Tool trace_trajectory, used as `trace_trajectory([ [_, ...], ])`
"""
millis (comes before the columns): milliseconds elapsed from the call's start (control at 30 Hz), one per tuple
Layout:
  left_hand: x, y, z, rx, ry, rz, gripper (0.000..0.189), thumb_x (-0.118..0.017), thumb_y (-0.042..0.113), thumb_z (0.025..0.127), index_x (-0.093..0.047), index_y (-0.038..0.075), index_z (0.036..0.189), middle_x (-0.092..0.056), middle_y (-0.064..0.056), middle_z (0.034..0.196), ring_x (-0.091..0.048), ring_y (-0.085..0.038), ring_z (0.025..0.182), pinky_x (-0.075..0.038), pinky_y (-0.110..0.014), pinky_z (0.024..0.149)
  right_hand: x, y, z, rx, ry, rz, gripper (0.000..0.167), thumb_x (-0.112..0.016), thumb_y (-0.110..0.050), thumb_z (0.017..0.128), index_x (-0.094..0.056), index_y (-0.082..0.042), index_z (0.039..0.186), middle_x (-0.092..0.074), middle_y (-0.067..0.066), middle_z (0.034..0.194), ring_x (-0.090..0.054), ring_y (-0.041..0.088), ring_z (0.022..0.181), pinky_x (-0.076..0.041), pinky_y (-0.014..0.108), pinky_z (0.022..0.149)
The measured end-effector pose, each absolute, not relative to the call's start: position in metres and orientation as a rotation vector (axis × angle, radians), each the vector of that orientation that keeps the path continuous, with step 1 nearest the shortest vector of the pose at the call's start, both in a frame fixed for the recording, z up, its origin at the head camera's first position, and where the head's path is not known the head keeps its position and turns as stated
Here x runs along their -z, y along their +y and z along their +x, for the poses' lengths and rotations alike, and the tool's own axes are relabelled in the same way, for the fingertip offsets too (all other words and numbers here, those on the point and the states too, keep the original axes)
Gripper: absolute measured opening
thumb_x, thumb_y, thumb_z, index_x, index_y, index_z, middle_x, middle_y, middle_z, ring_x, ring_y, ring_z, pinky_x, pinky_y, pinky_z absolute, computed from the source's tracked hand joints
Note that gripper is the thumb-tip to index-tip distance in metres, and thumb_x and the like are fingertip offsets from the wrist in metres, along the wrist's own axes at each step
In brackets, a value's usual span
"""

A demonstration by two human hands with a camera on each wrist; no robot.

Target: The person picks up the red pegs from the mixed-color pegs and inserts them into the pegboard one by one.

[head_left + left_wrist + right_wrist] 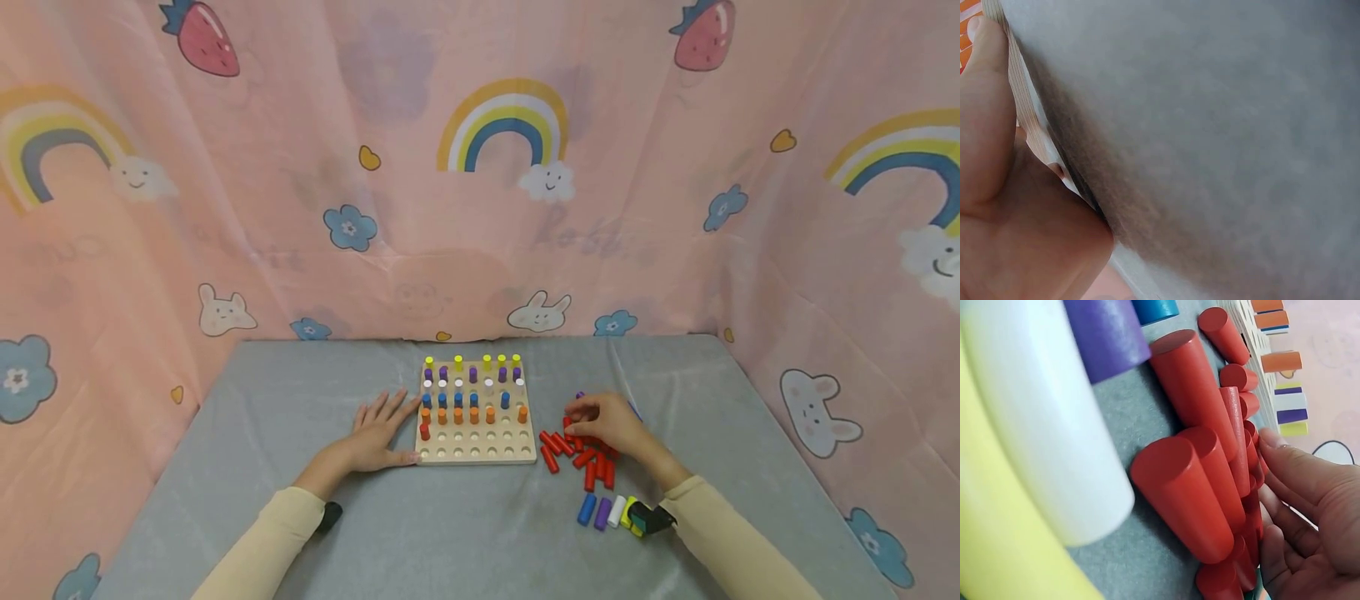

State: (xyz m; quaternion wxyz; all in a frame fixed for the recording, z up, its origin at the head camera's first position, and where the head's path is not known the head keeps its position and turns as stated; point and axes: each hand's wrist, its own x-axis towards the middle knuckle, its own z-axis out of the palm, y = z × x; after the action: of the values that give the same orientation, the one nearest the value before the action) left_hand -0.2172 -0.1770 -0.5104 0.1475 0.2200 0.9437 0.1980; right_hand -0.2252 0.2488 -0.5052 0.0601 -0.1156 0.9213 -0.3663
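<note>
A wooden pegboard [476,454] on the table holds rows of yellow, purple, white, blue and orange pegs, with gaps in some rows. One red peg [424,432] stands at the left of the row nearer me. Against the board's left edge lies my left hand [378,433], fingers spread and thumb at the near corner. My right hand [611,422] is over a pile of red pegs [589,476] to the right of the board. Its thumb and fingers pinch a red peg [567,423] at the pile's far left side; the fingertips are partly hidden in the right wrist view.
Nearer me than the red pile lie a blue peg [587,509], a purple peg [602,513], a white peg [617,511] and some yellow ones [627,510], partly behind the wrist strap. A patterned pink curtain [480,275] hangs behind the grey table [450,533].
</note>
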Motion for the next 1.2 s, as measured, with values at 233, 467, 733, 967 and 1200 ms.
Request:
trace_trajectory([
  [233, 0.508, -0.176, -0.216, -0.567, 2.704, 0.623, 0.095, -0.067, 0.055, 0.088, -0.016, 0.020, 0.160, -0.007, -0.016, 0.168, 0.000, -0.047, 0.154, -0.001, -0.073, 0.117, 0.503, 0.246, -0.222, 1.148, 2.776, -0.364, 0.027, -0.083, -0.018, 0.079, -0.076, -0.003, 0.100, -0.072, 0.006, 0.083, -0.061, 0.008, 0.072, -0.050, 0.020, 0.064],
  [467, 0.511, -0.177, -0.216, -0.604, 2.702, 0.642, 0.095, -0.066, 0.057, 0.087, -0.017, 0.020, 0.160, -0.007, -0.017, 0.168, 0.000, -0.048, 0.153, 0.001, -0.073, 0.116, 0.505, 0.240, -0.222, 1.180, 2.733, -0.366, 0.028, -0.082, -0.018, 0.081, -0.075, -0.001, 0.102, -0.074, 0.008, 0.084, -0.062, 0.008, 0.072, -0.051, 0.020, 0.063],
  [733, 0.511, -0.177, -0.218, -0.563, 2.715, 0.623, 0.094, -0.067, 0.055, 0.088, -0.018, 0.020, 0.160, -0.007, -0.015, 0.168, -0.001, -0.046, 0.154, -0.001, -0.073, 0.116, 0.507, 0.239, -0.222, 1.191, 2.717, -0.322, 0.029, -0.081, -0.019, 0.082, -0.076, -0.002, 0.104, -0.075, 0.007, 0.086, -0.064, 0.010, 0.074, -0.052, 0.023, 0.064],
  [967, 0.509, -0.177, -0.217, -0.567, 2.709, 0.621, 0.094, -0.066, 0.056, 0.088, -0.017, 0.021, 0.160, -0.006, -0.014, 0.168, 0.001, -0.046, 0.154, 0.000, -0.072, 0.117, 0.506, 0.237, -0.222, 1.188, 2.709, -0.269, 0.027, -0.081, -0.019, 0.081, -0.076, -0.004, 0.103, -0.075, 0.006, 0.085, -0.063, 0.008, 0.072, -0.051, 0.023, 0.064],
  [1200, 0.509, -0.176, -0.216, -0.562, 2.717, 0.620, 0.094, -0.066, 0.056, 0.088, -0.017, 0.022, 0.160, -0.006, -0.014, 0.168, 0.001, -0.046, 0.154, 0.000, -0.072, 0.117, 0.507, 0.236, -0.221, 1.199, 2.717, -0.287, 0.023, -0.080, -0.016, 0.081, -0.076, -0.005, 0.101, -0.073, 0.005, 0.082, -0.061, 0.010, 0.069, -0.050, 0.023, 0.062],
])
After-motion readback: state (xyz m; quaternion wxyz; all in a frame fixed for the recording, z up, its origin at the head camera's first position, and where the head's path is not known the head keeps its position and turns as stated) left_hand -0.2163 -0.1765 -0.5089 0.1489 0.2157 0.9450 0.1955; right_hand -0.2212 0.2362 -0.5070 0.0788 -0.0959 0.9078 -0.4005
